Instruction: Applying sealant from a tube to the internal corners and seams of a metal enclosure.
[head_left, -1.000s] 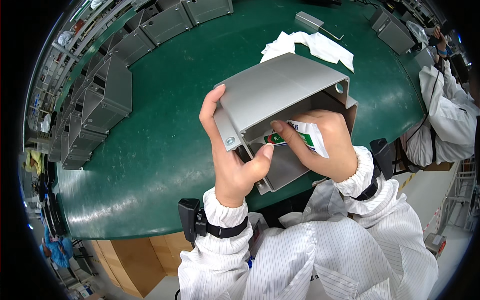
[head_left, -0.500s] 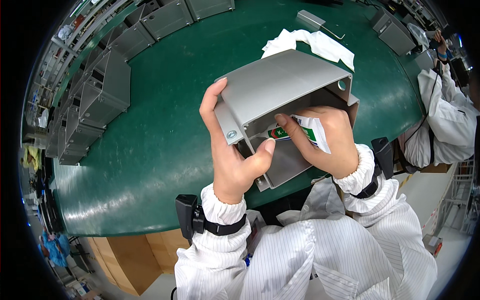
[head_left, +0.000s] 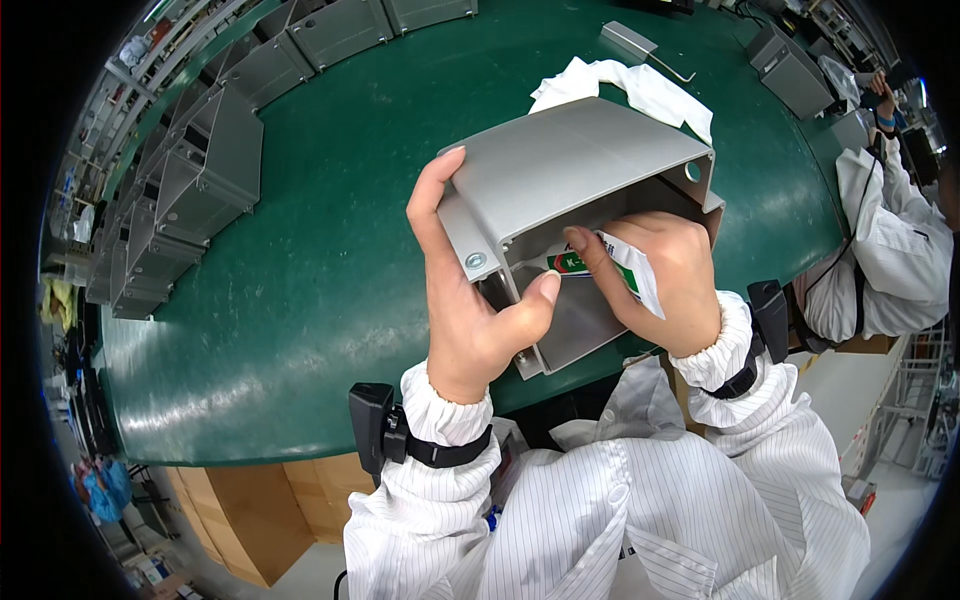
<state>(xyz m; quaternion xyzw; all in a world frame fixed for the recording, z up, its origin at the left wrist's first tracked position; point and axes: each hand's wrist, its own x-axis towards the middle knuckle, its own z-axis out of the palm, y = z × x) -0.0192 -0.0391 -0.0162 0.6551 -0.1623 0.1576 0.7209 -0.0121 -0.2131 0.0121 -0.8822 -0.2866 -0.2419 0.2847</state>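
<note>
A grey metal housing (head_left: 570, 150) is tilted above the front of the table, its open side facing me. My left hand (head_left: 470, 320) grips its left end, fingers around the outer edge and thumb at the rim of the opening. Inside that opening, my right hand (head_left: 660, 270) closes around a white and green squeeze tube (head_left: 625, 262). The tube's nozzle points left into the inner corner near my left thumb; its very tip is hard to make out. A screw head (head_left: 475, 261) shows on the housing's left flange.
Several similar grey housings (head_left: 210, 165) line the left and far side of the green table (head_left: 320, 270). A white cloth (head_left: 640, 88), a small metal piece (head_left: 628, 40) and a hex key (head_left: 672, 68) lie beyond. At right sits another person (head_left: 890, 230). Cardboard boxes (head_left: 250, 520) stand below.
The view has shifted slightly. Both hands, the housing and the tube keep nearly the same arrangement, with the tube still inside the opening.
</note>
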